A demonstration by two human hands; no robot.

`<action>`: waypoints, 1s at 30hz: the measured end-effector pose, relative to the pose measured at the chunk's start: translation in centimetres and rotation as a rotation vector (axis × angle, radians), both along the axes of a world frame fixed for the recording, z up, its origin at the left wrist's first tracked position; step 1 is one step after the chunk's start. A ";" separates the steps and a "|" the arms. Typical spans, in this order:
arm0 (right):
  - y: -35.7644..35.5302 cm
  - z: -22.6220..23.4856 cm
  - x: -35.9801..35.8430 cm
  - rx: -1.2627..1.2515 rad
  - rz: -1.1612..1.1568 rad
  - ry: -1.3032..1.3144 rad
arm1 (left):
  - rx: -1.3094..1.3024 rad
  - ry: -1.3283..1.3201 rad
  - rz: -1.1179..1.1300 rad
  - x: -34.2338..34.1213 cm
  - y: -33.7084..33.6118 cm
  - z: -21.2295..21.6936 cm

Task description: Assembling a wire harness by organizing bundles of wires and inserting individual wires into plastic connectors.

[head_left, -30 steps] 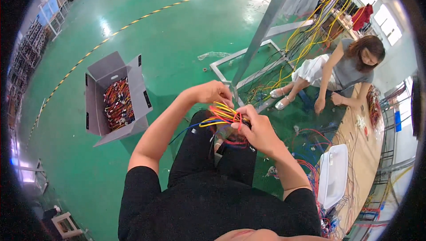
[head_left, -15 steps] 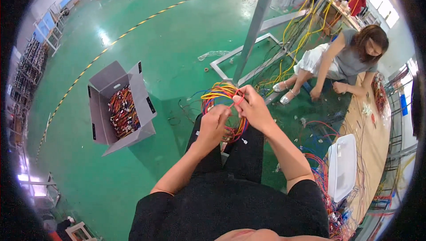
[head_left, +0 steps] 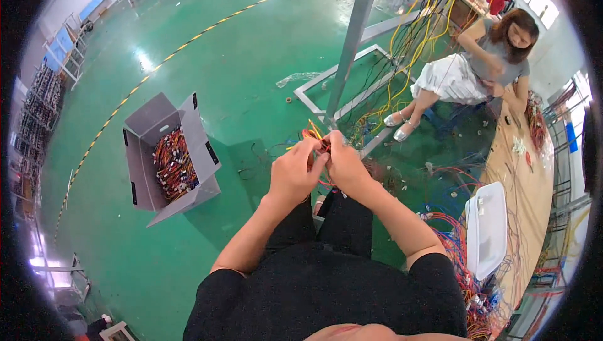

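Observation:
My left hand (head_left: 294, 172) and my right hand (head_left: 345, 165) are pressed together in front of me, both closed around a small bundle of red, orange and yellow wires (head_left: 313, 134). Only the wire ends stick out above my fingers; the rest of the bundle is hidden between my palms. I sit over the green floor in black clothes.
An open grey cardboard box (head_left: 143, 128) holding several coloured wire bundles stands on the floor to my left. A grey metal post (head_left: 350, 39) and frame rise ahead. Another person (head_left: 477, 67) sits at the right by a wooden table (head_left: 527, 177) with a white tray (head_left: 487, 228) and loose wires.
The wire loop that was spread between my hands has been gathered into a tight bundle. My hands have come close together and dropped slightly nearer my body.

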State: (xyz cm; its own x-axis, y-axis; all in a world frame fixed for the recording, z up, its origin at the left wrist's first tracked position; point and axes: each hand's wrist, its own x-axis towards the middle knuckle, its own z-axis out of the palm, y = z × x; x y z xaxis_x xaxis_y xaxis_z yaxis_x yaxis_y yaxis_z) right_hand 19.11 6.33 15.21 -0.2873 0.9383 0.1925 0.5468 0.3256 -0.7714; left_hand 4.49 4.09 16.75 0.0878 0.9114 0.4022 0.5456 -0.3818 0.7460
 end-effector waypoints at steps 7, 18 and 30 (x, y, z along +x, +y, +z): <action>0.3 0.2 0.6 -0.017 0.004 0.022 | -0.193 -0.175 -0.034 -0.5 1.1 -0.4; 1.0 -0.4 -0.1 -0.301 -0.118 0.304 | 0.259 0.050 0.035 0.4 0.6 -2.1; 0.9 -3.1 0.3 -0.404 0.036 0.433 | 0.264 0.100 0.117 -0.1 1.2 -3.3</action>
State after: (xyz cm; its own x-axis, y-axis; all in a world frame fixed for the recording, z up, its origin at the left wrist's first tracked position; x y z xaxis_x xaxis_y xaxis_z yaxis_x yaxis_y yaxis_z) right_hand 19.44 7.21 12.11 -0.2953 0.9527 -0.0710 0.1489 -0.0275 -0.9885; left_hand 4.41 5.33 13.49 0.0390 0.7825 0.6214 0.6630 -0.4856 0.5698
